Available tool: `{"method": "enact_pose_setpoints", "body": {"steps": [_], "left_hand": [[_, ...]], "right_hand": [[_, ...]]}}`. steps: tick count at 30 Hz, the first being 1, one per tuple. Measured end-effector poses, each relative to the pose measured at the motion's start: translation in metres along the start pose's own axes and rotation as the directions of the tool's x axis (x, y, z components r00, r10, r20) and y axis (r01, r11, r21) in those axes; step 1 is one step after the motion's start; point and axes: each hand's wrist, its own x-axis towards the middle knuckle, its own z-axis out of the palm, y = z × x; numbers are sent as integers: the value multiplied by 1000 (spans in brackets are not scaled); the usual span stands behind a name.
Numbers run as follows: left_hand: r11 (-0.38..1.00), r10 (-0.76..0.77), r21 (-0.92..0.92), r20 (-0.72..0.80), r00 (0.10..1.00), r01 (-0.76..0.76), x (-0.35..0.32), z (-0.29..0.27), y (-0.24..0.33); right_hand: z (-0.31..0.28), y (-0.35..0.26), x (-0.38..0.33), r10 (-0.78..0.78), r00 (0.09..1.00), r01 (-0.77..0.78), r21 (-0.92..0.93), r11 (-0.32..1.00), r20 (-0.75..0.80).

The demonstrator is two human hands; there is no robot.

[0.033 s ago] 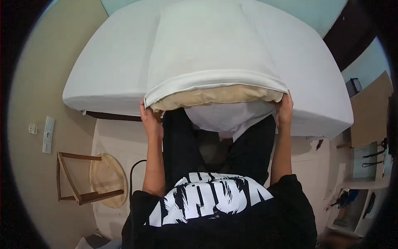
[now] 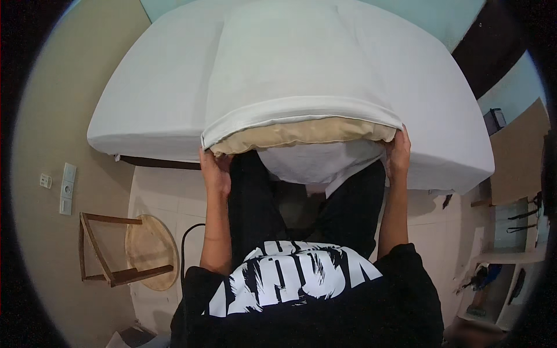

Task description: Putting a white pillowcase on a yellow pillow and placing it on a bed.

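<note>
By the wall at the left a small wooden stool point(image 2: 125, 250) stands on the pale floor, well apart from the bed. The left hand point(image 2: 216, 171) grips the left corner of the white pillowcase point(image 2: 301, 64), and the tan pillow point(image 2: 301, 133) shows at its open mouth, held up over the foot of the white mattress point(image 2: 145, 98). The right hand point(image 2: 398, 155) clasps the right corner of the same opening, fingers curled round the fabric.

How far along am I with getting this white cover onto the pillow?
Mostly done: the white fabric pillowcase covers nearly all of the pillow lying on the white-sheeted bed. In hand: left hand and right hand each grip a corner of its open end. Left: a tan pillow edge still shows there.
</note>
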Motion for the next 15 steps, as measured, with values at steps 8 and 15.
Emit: {"method": "enact_pose_setpoints", "body": {"steps": [8,15], "left_hand": [[993,89,68,75,993,-94,0,5,32],[997,-38,70,-7,999,38,-14,12,20]], "right_hand": [[-10,-23,14,-107,994,112,-251,961,33],[-10,-1,3,-9,1000,10,-104,995,11]]}}
